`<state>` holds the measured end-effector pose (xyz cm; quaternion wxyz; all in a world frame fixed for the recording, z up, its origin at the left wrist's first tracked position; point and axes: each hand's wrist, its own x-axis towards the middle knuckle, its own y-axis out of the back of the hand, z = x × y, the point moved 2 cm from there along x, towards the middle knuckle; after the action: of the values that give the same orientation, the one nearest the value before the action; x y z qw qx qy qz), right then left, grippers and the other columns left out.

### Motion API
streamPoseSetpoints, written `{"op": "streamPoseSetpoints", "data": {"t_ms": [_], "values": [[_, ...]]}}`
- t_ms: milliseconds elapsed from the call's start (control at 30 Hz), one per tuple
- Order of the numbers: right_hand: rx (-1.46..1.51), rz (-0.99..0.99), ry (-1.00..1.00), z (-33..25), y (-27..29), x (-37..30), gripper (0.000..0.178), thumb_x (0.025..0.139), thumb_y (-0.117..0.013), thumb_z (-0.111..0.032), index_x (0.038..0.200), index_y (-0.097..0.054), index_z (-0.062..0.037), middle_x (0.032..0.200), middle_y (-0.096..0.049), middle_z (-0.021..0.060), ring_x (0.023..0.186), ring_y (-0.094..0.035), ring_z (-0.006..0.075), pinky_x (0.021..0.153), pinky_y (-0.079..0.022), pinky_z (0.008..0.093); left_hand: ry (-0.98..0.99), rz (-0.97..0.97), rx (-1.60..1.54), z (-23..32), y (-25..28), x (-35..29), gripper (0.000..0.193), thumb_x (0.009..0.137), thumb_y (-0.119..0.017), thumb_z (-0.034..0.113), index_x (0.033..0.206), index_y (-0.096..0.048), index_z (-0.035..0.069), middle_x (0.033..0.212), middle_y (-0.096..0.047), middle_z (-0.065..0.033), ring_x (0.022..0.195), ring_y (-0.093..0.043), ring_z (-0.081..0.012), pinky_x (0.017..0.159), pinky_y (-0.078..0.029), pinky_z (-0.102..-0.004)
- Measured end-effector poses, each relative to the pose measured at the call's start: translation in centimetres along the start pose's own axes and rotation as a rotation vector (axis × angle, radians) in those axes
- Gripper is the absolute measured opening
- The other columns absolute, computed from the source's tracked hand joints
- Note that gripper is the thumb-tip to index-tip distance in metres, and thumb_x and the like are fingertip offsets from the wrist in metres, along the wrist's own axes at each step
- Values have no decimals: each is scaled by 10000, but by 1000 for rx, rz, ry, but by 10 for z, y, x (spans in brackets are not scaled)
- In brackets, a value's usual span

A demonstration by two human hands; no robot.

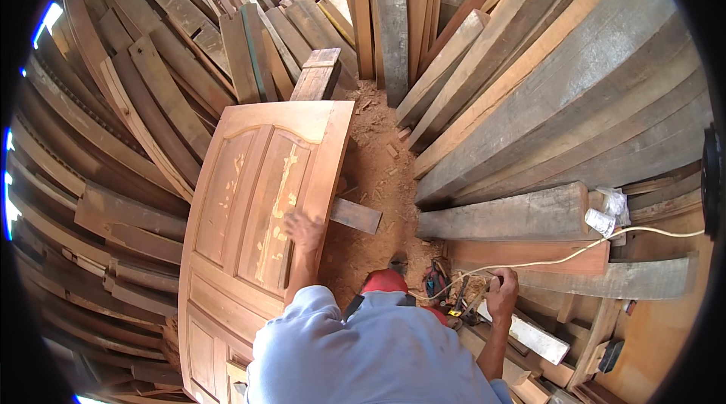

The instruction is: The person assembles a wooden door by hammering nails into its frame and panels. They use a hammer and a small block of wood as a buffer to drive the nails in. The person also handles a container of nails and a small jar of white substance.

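Observation:
A panelled wooden door (215,260) lies to my left, with pale, filler-like patches (278,207) streaked and dotted over its recessed panels. Over the door's right side is my left hand (302,231), its fingers spread and slightly blurred; whether it touches the wood I cannot tell. My right hand (501,292) is raised at the right, away from the door, with its fingers curled closed. Something small and dark shows at those fingers, too little of it to name. Below and left of that hand, a dark and red power tool (435,281) sits on the floor.
A pale cord (544,262) runs from the right edge toward the tool. Board ends (355,216) stick out from under the door. Stacked planks (136,139) line the left, thick beams (544,116) the right. A white cup (600,222) rests by a beam; shavings cover the floor (382,154).

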<state>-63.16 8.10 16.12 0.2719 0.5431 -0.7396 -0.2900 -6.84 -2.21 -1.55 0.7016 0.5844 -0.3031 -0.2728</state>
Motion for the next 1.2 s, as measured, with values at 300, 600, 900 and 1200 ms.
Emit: {"op": "streamPoseSetpoints", "data": {"t_ms": [300,600,900,1200], "values": [[178,139,-84,20,39,-17,124,930,-652,-74,1014,-713,-6,941,-714,212,898,-699,382,872,-539,489,-1359,-481,-759,393,121,-219,795,847,-809,241,1541,-448,96,1560,-457,-240,1344,-456,-454,1131,-380,-558],[98,389,-351,69,121,-143,135,928,-668,-57,1044,-728,-21,948,-708,210,906,-682,411,855,-544,482,-1658,-479,-353,623,195,-411,1086,798,-877,433,1610,-286,19,1556,-447,-289,1425,-420,-463,1143,-349,-603],[169,508,-688,116,170,-247,206,937,-632,-95,1088,-717,17,1004,-729,208,947,-717,339,869,-557,416,-1408,-329,-511,690,128,-450,821,829,-802,300,1503,-436,8,1403,-583,-293,1347,-527,-482,1063,-411,-648],[85,509,-439,120,189,-193,124,933,-656,-31,1044,-704,-5,936,-696,182,873,-677,344,806,-528,439,-1205,-605,-1048,674,146,-415,577,848,-786,154,1315,-484,3,1240,-636,-276,1162,-639,-464,990,-519,-523]]}}
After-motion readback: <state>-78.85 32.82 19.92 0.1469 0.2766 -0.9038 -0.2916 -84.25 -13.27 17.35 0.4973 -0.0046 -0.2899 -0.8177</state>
